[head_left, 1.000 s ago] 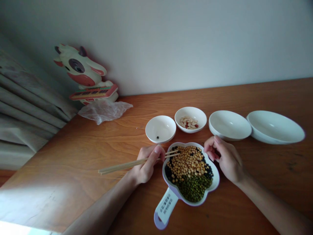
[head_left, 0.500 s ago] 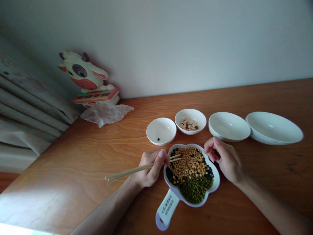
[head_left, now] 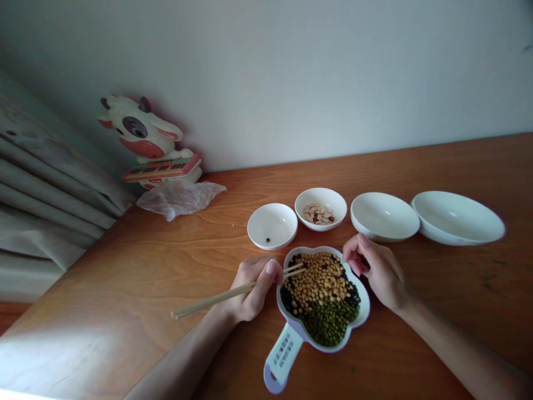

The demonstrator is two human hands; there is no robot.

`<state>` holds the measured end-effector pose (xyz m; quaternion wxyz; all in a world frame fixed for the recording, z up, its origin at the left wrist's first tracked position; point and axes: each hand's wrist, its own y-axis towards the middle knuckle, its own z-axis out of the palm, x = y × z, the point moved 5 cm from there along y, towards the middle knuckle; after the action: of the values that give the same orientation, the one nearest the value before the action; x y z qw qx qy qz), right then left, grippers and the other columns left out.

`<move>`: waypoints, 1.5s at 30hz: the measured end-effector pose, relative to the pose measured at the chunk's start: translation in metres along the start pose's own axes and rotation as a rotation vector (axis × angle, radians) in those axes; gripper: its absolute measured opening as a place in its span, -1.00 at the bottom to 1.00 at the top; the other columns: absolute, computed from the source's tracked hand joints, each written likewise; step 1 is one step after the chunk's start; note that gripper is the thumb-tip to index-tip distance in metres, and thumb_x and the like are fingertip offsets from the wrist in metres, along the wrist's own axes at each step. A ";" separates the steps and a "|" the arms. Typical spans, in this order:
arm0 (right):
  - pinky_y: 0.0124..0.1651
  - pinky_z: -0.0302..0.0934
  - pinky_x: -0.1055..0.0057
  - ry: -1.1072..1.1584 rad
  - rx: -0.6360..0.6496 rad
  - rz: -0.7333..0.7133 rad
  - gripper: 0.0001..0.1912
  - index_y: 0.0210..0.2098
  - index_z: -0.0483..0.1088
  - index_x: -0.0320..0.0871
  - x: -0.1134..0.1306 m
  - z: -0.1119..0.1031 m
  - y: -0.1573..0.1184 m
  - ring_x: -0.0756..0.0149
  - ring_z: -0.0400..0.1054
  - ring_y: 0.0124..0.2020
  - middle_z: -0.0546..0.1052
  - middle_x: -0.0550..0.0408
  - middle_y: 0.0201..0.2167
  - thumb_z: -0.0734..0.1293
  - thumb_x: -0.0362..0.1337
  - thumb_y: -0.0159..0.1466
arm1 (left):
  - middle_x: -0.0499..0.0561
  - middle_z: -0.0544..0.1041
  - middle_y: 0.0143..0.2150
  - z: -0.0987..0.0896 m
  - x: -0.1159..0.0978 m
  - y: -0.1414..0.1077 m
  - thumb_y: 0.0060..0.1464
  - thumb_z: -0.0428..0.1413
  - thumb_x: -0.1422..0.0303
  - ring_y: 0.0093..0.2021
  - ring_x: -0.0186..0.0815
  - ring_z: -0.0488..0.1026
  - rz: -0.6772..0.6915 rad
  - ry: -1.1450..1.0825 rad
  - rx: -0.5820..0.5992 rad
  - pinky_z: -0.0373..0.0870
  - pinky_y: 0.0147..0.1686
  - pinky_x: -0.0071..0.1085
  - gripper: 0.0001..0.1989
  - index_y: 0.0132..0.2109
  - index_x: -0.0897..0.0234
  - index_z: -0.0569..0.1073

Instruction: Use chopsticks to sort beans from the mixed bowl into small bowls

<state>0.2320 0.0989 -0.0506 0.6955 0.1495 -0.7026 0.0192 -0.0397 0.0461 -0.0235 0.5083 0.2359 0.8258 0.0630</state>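
Bowls (head_left: 383, 216) in a row, bean tray (head_left: 365, 314) before them, cow figurine (head_left: 139, 130) left

Pale wall (head_left: 291, 72) is filling the top of the frame, grey curtains (head_left: 41, 183) are hanging at left, light (head_left: 50, 350) is washing across the wooden tabletop (head_left: 125, 289), lower left!

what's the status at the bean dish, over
Left hand holding wooden chopsticks, tips over yellow beans. Right hand at rim of lilac-and-white dish. Nothing blocking.

Chopsticks (head_left: 212, 300) now at steeper slant
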 end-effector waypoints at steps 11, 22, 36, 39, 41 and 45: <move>-0.40 0.06 0.28 0.007 0.021 -0.024 -0.42 -0.34 0.52 -0.09 0.000 0.001 0.000 0.31 0.21 -0.52 0.35 0.17 -0.59 0.16 0.09 0.63 | -0.01 0.52 -0.40 -0.010 -0.003 0.011 0.55 0.05 0.10 -0.37 -0.34 0.43 -0.059 -0.108 0.101 0.30 -0.27 -0.41 -0.48 -0.36 0.31 0.52; -0.39 0.08 0.29 0.021 0.025 -0.044 -0.46 -0.30 0.52 -0.09 -0.001 0.002 0.000 0.33 0.22 -0.52 0.35 0.19 -0.57 0.15 0.05 0.65 | -0.07 0.43 -0.42 -0.010 0.007 0.008 0.58 -0.02 0.03 -0.43 -0.39 0.32 -0.231 -0.163 0.064 0.24 -0.40 -0.46 -0.49 -0.24 0.30 0.50; -0.41 0.06 0.30 0.011 0.048 -0.037 -0.43 -0.32 0.51 -0.09 -0.001 0.002 0.001 0.34 0.20 -0.52 0.33 0.19 -0.58 0.14 0.07 0.65 | -0.01 0.50 -0.37 -0.017 0.005 0.009 0.56 0.05 0.02 -0.38 -0.37 0.37 -0.191 -0.200 0.022 0.27 -0.34 -0.43 -0.49 -0.17 0.29 0.69; -0.40 0.07 0.31 0.009 0.046 -0.037 -0.42 -0.33 0.51 -0.10 0.000 0.003 0.001 0.35 0.20 -0.52 0.32 0.19 -0.59 0.14 0.07 0.65 | 0.03 0.54 -0.29 -0.016 0.003 0.007 0.59 -0.04 0.01 -0.31 -0.33 0.40 -0.197 -0.214 0.068 0.29 -0.30 -0.40 -0.44 -0.16 0.29 0.67; -0.40 0.07 0.32 0.008 0.042 -0.037 -0.42 -0.34 0.51 -0.10 0.000 0.003 0.001 0.36 0.20 -0.52 0.32 0.19 -0.58 0.14 0.07 0.65 | 0.03 0.52 -0.30 -0.015 0.003 0.007 0.60 -0.11 -0.02 -0.31 -0.32 0.37 -0.202 -0.219 0.072 0.29 -0.28 -0.39 -0.38 -0.22 0.29 0.61; -0.41 0.07 0.31 0.004 0.039 -0.042 -0.42 -0.33 0.52 -0.11 -0.001 0.003 0.001 0.35 0.20 -0.53 0.32 0.19 -0.58 0.14 0.08 0.64 | -0.03 0.38 -0.39 -0.014 0.005 0.008 0.58 -0.07 -0.07 -0.35 -0.34 0.26 -0.175 -0.204 0.036 0.24 -0.29 -0.38 -0.38 -0.36 0.28 0.40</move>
<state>0.2290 0.0995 -0.0512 0.6940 0.1776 -0.6975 0.0188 -0.0515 0.0577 -0.0179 0.5888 0.1771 0.7884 -0.0207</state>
